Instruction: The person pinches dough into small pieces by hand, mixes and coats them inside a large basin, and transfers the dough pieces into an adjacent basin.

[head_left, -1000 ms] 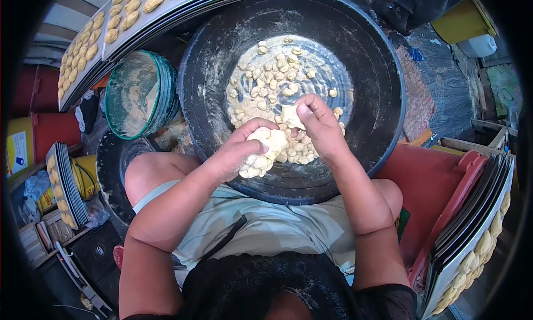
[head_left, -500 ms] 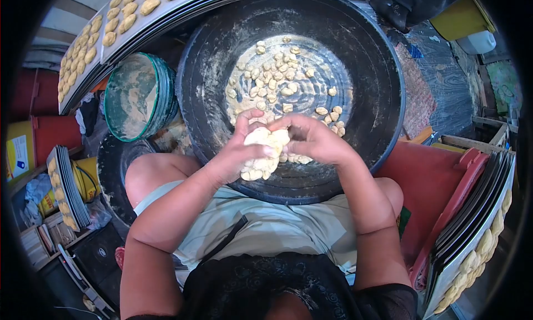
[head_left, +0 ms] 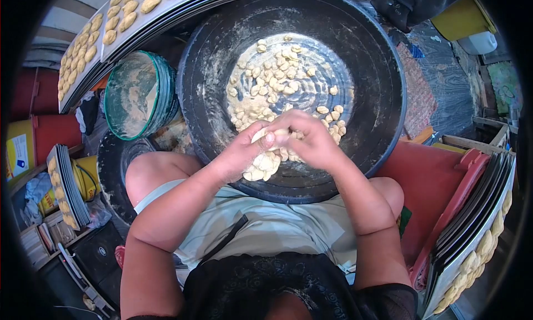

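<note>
Over the near side of a large black basin (head_left: 377, 117), my two hands meet around a pale lump of dough (head_left: 259, 134). My left hand (head_left: 242, 152) is closed on the dough from the left, thumb pressed on it. My right hand (head_left: 312, 139) curls over it from the right, its fingers partly hidden. Just under my left hand shows a cluster of pale dough pieces (head_left: 263, 167); whether it hangs from the hand or lies in the basin, I cannot tell. Many small dough pieces (head_left: 283, 70) lie scattered on the basin's floured bottom.
At upper left, stacked trays (head_left: 183, 17) carry shaped dough pieces. Green-rimmed tubs (head_left: 157, 106) stand left of the basin. A red container (head_left: 422, 181) and more stacked trays (head_left: 472, 225) are at right. Another tray stack (head_left: 72, 181) leans at lower left.
Both hands have drawn together and the right has shifted slightly left over the dough. Less of the lump shows between them, and more loose pieces show at the basin's left side.
</note>
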Action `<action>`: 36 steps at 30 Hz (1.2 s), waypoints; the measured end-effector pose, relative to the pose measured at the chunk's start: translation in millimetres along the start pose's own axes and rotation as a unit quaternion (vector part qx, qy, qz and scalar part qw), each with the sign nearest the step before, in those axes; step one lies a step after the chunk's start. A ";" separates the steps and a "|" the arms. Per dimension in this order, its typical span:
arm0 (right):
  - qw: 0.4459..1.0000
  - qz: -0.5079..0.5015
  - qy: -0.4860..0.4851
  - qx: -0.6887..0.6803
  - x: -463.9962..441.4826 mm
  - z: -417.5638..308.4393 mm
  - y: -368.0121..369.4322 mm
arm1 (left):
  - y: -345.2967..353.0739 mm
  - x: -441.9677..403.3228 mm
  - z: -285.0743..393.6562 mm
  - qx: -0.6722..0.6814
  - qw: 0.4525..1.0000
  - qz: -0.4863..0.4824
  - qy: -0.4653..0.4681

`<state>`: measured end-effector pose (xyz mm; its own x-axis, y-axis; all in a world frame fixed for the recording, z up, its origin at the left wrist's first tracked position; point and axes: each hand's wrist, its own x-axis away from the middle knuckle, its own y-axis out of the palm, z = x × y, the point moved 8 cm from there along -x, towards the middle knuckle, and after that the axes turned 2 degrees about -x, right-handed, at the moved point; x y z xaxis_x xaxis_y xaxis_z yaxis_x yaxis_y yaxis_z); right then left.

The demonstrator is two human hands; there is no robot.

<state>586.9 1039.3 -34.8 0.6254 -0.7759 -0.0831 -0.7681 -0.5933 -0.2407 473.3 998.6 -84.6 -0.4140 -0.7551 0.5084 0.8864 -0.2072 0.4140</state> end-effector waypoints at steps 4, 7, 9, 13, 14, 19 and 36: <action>0.923 0.243 0.138 -0.265 9.5 28.6 -25.2 | -2.7 -1.7 -1.5 0.045 0.997 -0.054 -0.037; 0.927 0.174 0.145 -0.299 4.3 26.5 -18.6 | 0.2 0.5 9.0 0.066 0.998 -0.012 -0.005; 0.951 0.129 0.126 -0.250 1.5 20.6 -14.5 | 2.3 1.4 15.3 0.045 0.998 0.020 0.033; 0.997 0.054 0.060 -0.008 0.2 -3.4 -10.7 | -6.8 -3.1 16.2 -0.039 0.996 0.027 0.079; 0.997 0.030 0.050 0.053 1.0 -6.9 -8.6 | -8.7 -3.3 13.4 -0.045 0.996 0.024 0.068; 0.971 0.234 0.042 0.018 6.7 5.0 -49.9 | -10.0 -2.3 12.3 -0.021 0.998 0.043 0.028; 0.992 -0.050 0.114 0.031 -0.4 -3.1 20.9 | 7.8 -3.4 10.9 0.128 0.991 0.026 0.004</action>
<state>570.1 1026.6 -36.8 0.6453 -0.7465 0.1623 -0.6898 -0.6607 -0.2961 479.4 1006.3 -74.9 -0.3657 -0.7662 0.5284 0.8250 -0.0041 0.5651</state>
